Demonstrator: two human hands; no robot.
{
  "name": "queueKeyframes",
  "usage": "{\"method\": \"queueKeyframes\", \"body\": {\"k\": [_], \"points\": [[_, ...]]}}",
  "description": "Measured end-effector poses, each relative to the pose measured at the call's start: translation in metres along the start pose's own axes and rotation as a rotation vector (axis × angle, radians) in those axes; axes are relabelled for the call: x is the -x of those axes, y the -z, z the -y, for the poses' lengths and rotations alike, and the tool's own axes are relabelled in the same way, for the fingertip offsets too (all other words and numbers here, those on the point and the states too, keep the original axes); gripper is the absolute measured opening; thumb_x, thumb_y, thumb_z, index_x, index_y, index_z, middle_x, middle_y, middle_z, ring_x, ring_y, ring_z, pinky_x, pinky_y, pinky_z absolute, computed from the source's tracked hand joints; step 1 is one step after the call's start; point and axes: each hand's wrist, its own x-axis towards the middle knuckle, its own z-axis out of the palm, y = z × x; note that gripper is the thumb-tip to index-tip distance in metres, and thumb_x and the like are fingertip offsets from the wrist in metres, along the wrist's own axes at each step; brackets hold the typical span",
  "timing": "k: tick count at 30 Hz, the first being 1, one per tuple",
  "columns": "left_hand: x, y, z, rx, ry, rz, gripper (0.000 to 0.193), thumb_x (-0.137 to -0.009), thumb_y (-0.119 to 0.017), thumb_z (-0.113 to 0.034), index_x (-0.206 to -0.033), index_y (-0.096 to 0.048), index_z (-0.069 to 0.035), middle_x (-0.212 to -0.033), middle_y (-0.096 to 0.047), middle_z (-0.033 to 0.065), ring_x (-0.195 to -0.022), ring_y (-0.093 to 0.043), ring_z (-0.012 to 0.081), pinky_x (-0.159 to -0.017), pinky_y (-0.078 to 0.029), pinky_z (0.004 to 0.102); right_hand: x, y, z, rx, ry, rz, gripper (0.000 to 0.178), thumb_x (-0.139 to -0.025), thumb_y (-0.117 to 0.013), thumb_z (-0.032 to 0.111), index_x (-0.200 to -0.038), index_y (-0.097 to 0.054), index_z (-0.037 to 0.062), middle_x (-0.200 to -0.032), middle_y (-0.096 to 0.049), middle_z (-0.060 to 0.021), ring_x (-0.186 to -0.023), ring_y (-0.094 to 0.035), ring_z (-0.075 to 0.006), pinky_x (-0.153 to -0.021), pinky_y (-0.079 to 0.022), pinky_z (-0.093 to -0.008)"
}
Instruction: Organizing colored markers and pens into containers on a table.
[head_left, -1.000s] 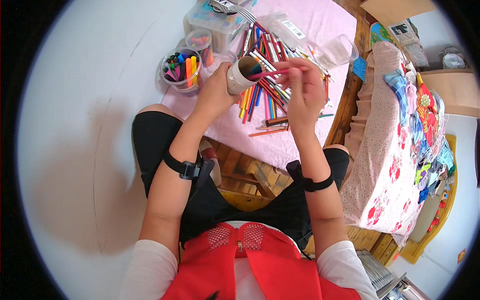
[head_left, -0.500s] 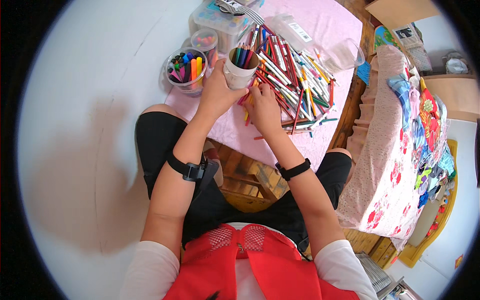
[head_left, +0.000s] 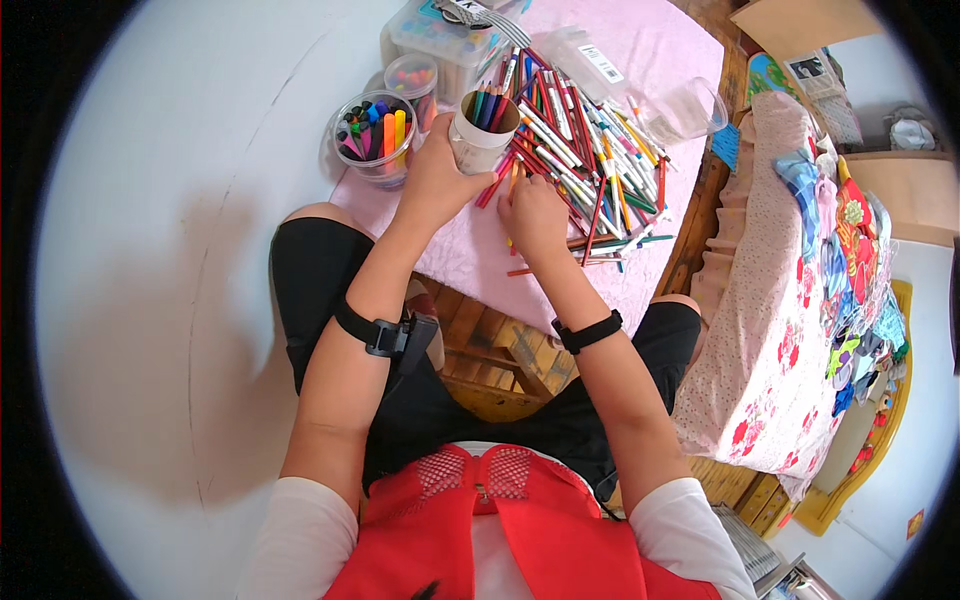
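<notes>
My left hand [head_left: 437, 178] grips a white paper cup [head_left: 482, 135] that stands upright with several coloured pencils in it. My right hand [head_left: 533, 213] rests just right of the cup on the pink tablecloth [head_left: 660, 50], its fingers closed on an orange pencil [head_left: 514, 180] at the near edge of a big heap of coloured pencils [head_left: 580, 160]. Both wrists wear black bands.
A clear round tub of markers [head_left: 375, 135] stands left of the cup, with a smaller tub [head_left: 412, 78] and a clear box [head_left: 440, 30] behind it. An empty clear cup [head_left: 685, 110] lies right of the heap. A wooden stool [head_left: 490, 355] is between my knees; a flowered bed [head_left: 790, 300] lies right.
The right hand came down from over the cup, where it held a pencil, to the near edge of the heap. The cup shifted slightly left and stands more upright.
</notes>
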Motion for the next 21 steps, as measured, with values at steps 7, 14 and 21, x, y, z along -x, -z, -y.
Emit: {"method": "queueKeyframes", "body": {"k": [7,14,21], "points": [[0.001,0.002,0.000,0.038,0.018,-0.037,0.072,-0.064,-0.083,-0.013,-0.124,-0.048,0.001,-0.116,-0.065,0.0196,-0.109,-0.064,0.0315,-0.094,-0.050,0.0383,0.004,0.012,0.006,0.077,-0.029,-0.001,0.028,-0.080,-0.068,0.023,-0.097,-0.061,0.0010,-0.096,-0.062,-0.0159,-0.088,-0.067,-0.0301,-0.071,-0.058,-0.0399],[0.000,0.002,-0.003,0.056,-0.007,-0.042,0.071,-0.063,-0.083,-0.014,-0.124,-0.048,0.001,-0.113,-0.065,0.0194,-0.108,-0.065,0.0312,-0.093,-0.050,0.0380,0.002,0.010,0.009,0.051,-0.055,0.036,0.025,-0.078,-0.065,0.017,-0.095,-0.061,-0.0020,-0.093,-0.064,-0.0191,-0.082,-0.069,-0.0325,-0.070,-0.058,-0.0406],[-0.001,0.005,0.006,0.052,-0.010,-0.044,0.074,-0.063,-0.083,-0.016,-0.125,-0.047,0.001,-0.116,-0.064,0.0206,-0.110,-0.064,0.0331,-0.094,-0.050,0.0389,-0.003,0.012,0.008,0.088,-0.009,0.047,0.022,-0.078,-0.064,0.016,-0.092,-0.062,-0.0010,-0.082,-0.068,-0.0163,-0.069,-0.070,-0.0326,-0.064,-0.058,-0.0413]]}}
